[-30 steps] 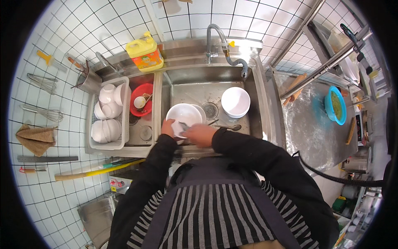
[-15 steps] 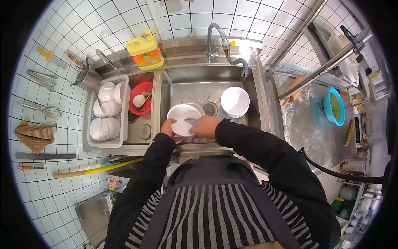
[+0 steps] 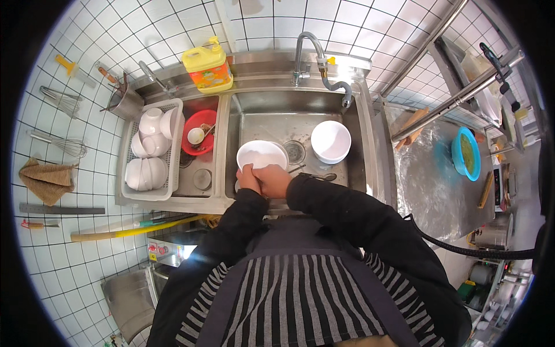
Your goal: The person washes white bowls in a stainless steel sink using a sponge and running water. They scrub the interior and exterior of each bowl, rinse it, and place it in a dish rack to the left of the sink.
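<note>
A white bowl [image 3: 258, 151] is tipped in the near left part of the large sink basin. My left hand [image 3: 248, 179] is closed on its near rim. Pressed against the left is my right hand [image 3: 274, 180], its fingers curled in at the same rim; what they hold is hidden. Another white bowl [image 3: 282, 149] shows partly behind the first. To the right, round white bowls [image 3: 330, 141] stand stacked in the basin. A dark spoon [image 3: 325, 177] lies near the front edge, partly covered by my right sleeve.
A grey faucet [image 3: 315, 46] with a bent hose hangs over the sink. On the left are a rack [image 3: 176, 151] of white bowls and a red basin [image 3: 193, 151] with a small cup. A yellow jug [image 3: 207, 65] stands behind. The right counter holds a blue bowl [image 3: 461, 151].
My right hand has moved left from inside the bowl to its near rim, against my left hand. The spoon at the front of the sink now shows. The view has shifted slightly.
</note>
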The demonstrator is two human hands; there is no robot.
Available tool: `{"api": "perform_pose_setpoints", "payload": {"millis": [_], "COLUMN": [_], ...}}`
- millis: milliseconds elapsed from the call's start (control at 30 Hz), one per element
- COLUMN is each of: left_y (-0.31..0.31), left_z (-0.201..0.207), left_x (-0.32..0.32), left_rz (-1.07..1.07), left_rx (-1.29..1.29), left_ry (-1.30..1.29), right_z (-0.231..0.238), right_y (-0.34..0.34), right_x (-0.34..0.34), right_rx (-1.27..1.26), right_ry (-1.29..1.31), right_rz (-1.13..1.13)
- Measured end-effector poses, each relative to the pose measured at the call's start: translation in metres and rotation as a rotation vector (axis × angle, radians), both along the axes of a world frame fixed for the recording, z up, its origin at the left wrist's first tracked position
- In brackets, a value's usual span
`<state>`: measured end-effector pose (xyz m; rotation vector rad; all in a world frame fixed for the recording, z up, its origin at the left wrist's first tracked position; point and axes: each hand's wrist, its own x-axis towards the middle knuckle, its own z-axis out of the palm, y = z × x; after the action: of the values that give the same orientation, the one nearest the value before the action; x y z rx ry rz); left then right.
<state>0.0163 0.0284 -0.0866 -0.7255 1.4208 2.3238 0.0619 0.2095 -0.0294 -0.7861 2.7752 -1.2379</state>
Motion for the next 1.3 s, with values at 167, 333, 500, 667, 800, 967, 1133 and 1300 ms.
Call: {"api": "perform_pose_setpoints", "payload": {"millis": [167, 333, 500, 667, 800, 967, 1133, 1300], "left_y": [0.000, -0.002, -0.012, 0.008, -0.001, -0.002, 0.006, -0.013], "left_z": [-0.008, -0.001, 0.008, -0.013, -0.009, 0.012, 0.003, 0.001], "left_x": [0.000, 0.003, 0.001, 0.016, 0.013, 0.018, 0.018, 0.003], "left_rz": [-0.292, 0.011, -0.416, -0.038, -0.014, -0.262, -0.045, -0.349], "left_rx": [0.061, -0.010, 0.141, 0.000, 0.035, -0.030, 0.001, -0.021], "left_ry": [-0.179, -0.098, -0.126, -0.066, 0.077, -0.061, 0.081, -0.135], "right_z": [0.009, 0.005, 0.001, 0.004, 0.012, 0.011, -0.002, -0.006], "right_y": [-0.003, 0.002, 0.011, -0.005, -0.002, 0.009, -0.001, -0.003], "right_x": [-0.004, -0.004, 0.003, 0.014, 0.013, 0.007, 0.007, 0.001], "right_rx": [0.706, 0.188, 0.506, 0.030, 0.212, 0.608, 0.141, 0.484], "right_ry": [0.144, -0.022, 0.315, -0.002, -0.102, 0.222, -0.050, 0.332], "right_rz": [0.235, 0.036, 0.292, 0.034, 0.221, 0.241, 0.065, 0.292]}}
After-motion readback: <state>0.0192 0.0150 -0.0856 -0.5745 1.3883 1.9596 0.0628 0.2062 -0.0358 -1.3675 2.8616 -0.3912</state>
